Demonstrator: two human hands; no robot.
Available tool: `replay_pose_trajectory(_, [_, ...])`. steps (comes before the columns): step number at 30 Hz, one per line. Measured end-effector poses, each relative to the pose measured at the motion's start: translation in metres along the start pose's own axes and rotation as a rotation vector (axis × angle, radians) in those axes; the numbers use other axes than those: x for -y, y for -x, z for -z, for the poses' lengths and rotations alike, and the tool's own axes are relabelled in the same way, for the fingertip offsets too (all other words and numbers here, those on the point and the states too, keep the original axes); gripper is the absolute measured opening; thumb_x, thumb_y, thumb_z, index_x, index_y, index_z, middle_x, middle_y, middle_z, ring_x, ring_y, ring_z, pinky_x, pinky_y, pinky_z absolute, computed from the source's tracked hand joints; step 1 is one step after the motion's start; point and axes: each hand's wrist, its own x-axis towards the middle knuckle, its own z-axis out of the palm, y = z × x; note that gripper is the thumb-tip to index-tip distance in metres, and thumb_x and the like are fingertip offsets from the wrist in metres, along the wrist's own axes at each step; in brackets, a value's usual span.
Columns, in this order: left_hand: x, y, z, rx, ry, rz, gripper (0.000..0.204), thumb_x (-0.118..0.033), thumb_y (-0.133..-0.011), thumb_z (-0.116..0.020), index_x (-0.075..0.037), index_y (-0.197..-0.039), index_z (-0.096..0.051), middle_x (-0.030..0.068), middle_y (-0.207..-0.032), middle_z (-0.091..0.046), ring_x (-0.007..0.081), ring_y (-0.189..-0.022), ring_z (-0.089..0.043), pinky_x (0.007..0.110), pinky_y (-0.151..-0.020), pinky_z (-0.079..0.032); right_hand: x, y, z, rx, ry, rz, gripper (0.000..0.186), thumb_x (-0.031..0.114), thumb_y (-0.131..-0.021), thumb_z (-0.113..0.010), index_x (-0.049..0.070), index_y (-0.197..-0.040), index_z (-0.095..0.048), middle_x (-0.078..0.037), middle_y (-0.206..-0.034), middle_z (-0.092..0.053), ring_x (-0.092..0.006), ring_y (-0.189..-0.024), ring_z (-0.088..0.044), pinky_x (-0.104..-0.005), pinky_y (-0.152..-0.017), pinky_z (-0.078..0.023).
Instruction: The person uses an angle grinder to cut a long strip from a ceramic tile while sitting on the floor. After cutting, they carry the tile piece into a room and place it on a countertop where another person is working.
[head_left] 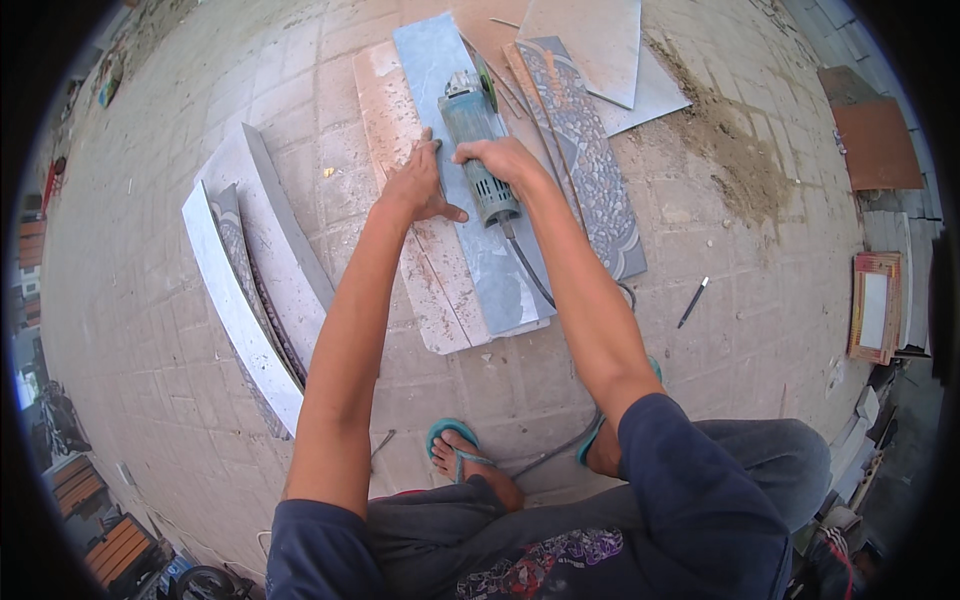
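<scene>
My right hand (497, 160) grips the body of a dusty angle grinder (472, 120), whose disc is at its top right and whose cord runs down toward my feet. The grinder is over a narrow blue-grey tile (510, 290) lying on a pale, dust-flecked board (444, 312). My left hand (415, 175) is spread at the tile's left edge, left of the grinder, its thumb and fingertips resting there. To the right of the tile lies a pebble-patterned tile (607, 190), with thin rods or strips between them.
Cut tile strips (240, 290) lie at left. Pale tiles (590, 45) overlap at top right, beside sandy dirt (740, 150). A pen (692, 301) lies on the paving. Stacked tiles (873, 300) line the right side. My sandalled feet (460, 450) are below the work, near the cord.
</scene>
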Motion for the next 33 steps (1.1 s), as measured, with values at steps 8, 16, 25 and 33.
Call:
replay_pose_trajectory(8, [0.001, -0.003, -0.004, -0.014, 0.008, -0.021, 0.142, -0.052, -0.045, -0.093, 0.000, -0.152, -0.016, 0.0127, -0.164, -0.005, 0.0272, -0.149, -0.019, 0.061, -0.114, -0.030, -0.009, 0.003, 0.001, -0.016, 0.012, -0.009, 0.049, 0.031, -0.060, -0.077, -0.010, -0.085, -0.070, -0.019, -0.084, -0.068, -0.0269, -0.072, -0.066, -0.0374, -0.061, -0.049])
replay_pose_trajectory(16, [-0.001, -0.002, -0.003, -0.010, -0.012, -0.008, 0.144, -0.053, -0.043, -0.093, 0.002, -0.152, -0.016, 0.0141, -0.163, -0.006, 0.0281, -0.149, -0.020, 0.059, -0.114, -0.030, -0.015, 0.018, 0.005, -0.009, 0.027, -0.004, 0.050, 0.031, -0.059, -0.077, -0.010, -0.087, -0.069, -0.018, -0.085, -0.067, -0.0262, -0.071, -0.064, -0.0365, -0.060, -0.049])
replay_pose_trajectory(25, [-0.001, -0.001, -0.001, -0.010, 0.077, 0.008, 0.143, -0.050, -0.039, -0.095, 0.001, -0.150, -0.020, 0.0146, -0.163, -0.011, 0.0293, -0.146, -0.026, 0.059, -0.113, -0.031, -0.011, 0.015, 0.003, -0.001, -0.012, 0.001, 0.046, 0.031, -0.063, -0.078, -0.007, -0.086, -0.069, -0.013, -0.082, -0.066, -0.0226, -0.067, -0.061, -0.0343, -0.059, -0.047])
replay_pose_trajectory(33, [0.006, 0.000, -0.008, -0.095, 0.111, -0.043, 0.136, -0.046, -0.039, -0.096, 0.002, -0.146, -0.028, 0.0173, -0.161, -0.014, 0.0311, -0.146, -0.027, 0.062, -0.112, -0.030, -0.008, 0.012, -0.001, -0.021, -0.006, 0.012, 0.045, 0.030, -0.062, -0.078, -0.008, -0.085, -0.069, -0.014, -0.081, -0.065, -0.0229, -0.065, -0.060, -0.0349, -0.057, -0.046])
